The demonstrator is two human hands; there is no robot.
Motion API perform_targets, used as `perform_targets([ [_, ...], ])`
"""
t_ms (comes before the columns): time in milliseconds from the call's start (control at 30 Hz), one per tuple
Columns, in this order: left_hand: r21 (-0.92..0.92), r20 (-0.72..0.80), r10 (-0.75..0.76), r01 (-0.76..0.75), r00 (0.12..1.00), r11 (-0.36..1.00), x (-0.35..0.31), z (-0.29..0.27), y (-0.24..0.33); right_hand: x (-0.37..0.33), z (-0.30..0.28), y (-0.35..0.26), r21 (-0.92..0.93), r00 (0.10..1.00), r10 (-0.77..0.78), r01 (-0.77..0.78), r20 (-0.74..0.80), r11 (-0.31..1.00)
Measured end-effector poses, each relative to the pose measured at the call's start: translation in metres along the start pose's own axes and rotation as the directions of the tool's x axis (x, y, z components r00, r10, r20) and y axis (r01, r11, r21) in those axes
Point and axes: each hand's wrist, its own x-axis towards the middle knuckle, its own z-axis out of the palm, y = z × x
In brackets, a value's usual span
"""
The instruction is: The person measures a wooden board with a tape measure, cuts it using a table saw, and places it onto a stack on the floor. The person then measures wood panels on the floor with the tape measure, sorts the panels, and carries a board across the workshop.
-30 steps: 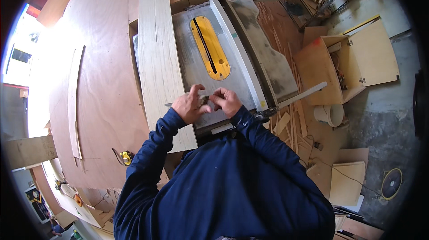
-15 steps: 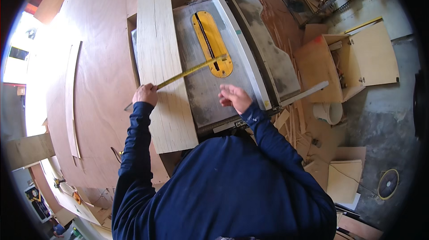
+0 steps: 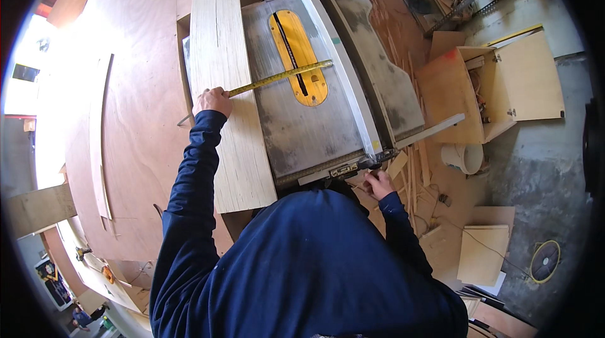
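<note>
My left hand [image 3: 213,102] is closed over the long pale board [image 3: 220,42], gripping a tape measure whose case is hidden in the fingers. Its yellow blade [image 3: 277,78] runs out to the right, across the yellow throat plate [image 3: 291,48] of the table saw [image 3: 268,42]. The blade's tip ends just short of the saw's metal fence [image 3: 343,64]. My right hand [image 3: 379,185] is low at the saw's front edge, beside the fence's front clamp [image 3: 370,163]. Its fingers are curled, and what they hold, if anything, is hidden.
A wide plywood surface [image 3: 138,149] borders the saw on the left. On the right stand an open wooden cabinet [image 3: 454,86] and a white bucket [image 3: 463,158]. Wood offcuts [image 3: 409,180] lie beside the saw. Farther right is a round fan [image 3: 545,261].
My right hand has moved from above the saw table down to the fence's front end. My left hand shifted forward and right, bringing the tape's tip closer to the fence.
</note>
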Motion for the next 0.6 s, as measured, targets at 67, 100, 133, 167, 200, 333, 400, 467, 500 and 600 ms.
perform_targets([
  [67,0.002,0.002,-0.004,0.004,1.0,1.0,-0.001,-0.001,0.002,0.008,0.004,0.01,0.281,0.972,-0.03,0.096,-0.232,0.955],
  [100,0.001,0.004,-0.008,0.008,1.0,1.0,-0.001,-0.001,0.002,0.011,0.008,0.017,0.282,0.973,-0.029,0.095,-0.231,0.955],
  [133,0.002,0.003,-0.007,0.007,1.0,1.0,-0.001,-0.001,0.003,0.016,0.015,0.023,0.427,0.959,-0.001,0.127,-0.284,0.895],
  [167,-0.007,0.006,0.002,-0.001,1.0,1.0,-0.002,-0.001,0.003,0.02,0.017,0.028,0.558,0.943,0.035,0.166,-0.332,0.813],
  [200,-0.016,0.008,0.011,-0.01,1.0,1.0,-0.002,0.0,0.004,0.023,0.016,0.032,0.559,0.943,0.034,0.167,-0.332,0.812],
  [333,-0.045,-0.072,0.025,-0.028,0.997,0.999,-0.001,0.017,-0.004,0.035,0.012,0.039,0.549,0.927,-0.073,0.279,-0.367,0.788],
  [400,-0.105,-0.096,0.052,-0.062,0.994,0.993,0.003,0.027,-0.013,0.041,0.009,0.037,0.498,0.902,-0.113,0.331,-0.418,0.801],
  [467,-0.088,-0.1,0.059,-0.068,0.993,0.994,-0.001,0.022,-0.006,0.045,0.002,0.033,0.372,0.885,-0.321,0.439,-0.337,0.818],
  [500,-0.072,-0.105,0.061,-0.069,0.993,0.995,-0.002,0.021,-0.003,0.046,-0.001,0.032,0.373,0.884,-0.32,0.439,-0.34,0.817],
  [600,-0.077,-0.107,0.058,-0.066,0.993,0.995,-0.001,0.02,-0.002,0.046,-0.002,0.028,0.023,0.897,-0.357,0.376,-0.26,0.926],
])
